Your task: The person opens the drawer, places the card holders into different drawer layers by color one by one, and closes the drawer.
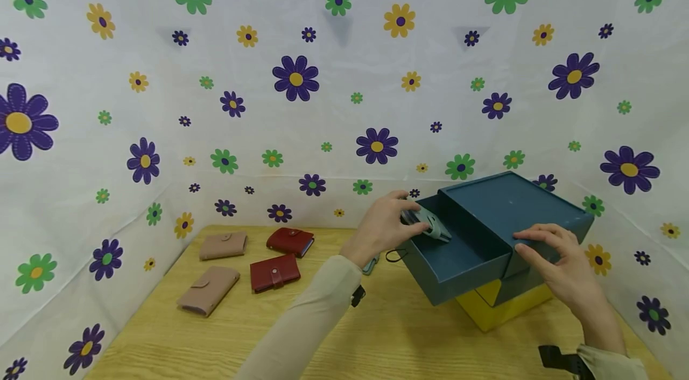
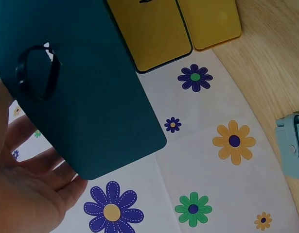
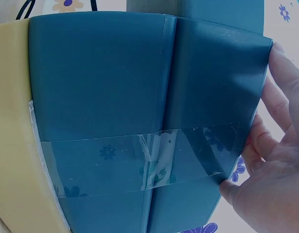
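A small light teal wallet (image 1: 433,228) is gripped between the thumb and fingers of my left hand (image 1: 383,223), over the inside of a pulled-out blue drawer (image 1: 473,272). In the left wrist view the drawer's front (image 2: 86,97) with its dark loop pull hides the wallet, and the left hand (image 2: 32,194) shows beside its edge. My right hand (image 1: 562,263) rests its fingertips on the top near edge of the blue drawer box (image 1: 517,206). In the right wrist view that hand (image 3: 271,160) has thumb and fingers spread along the box's edge.
Under the blue box sits a yellow drawer box (image 1: 487,311); clear tape (image 3: 110,165) crosses the blue side. Another teal wallet (image 2: 291,148) lies on the wooden table (image 1: 377,332). Two red wallets (image 1: 275,273) and two beige wallets (image 1: 209,290) lie at the left. Flowered cloth hangs behind.
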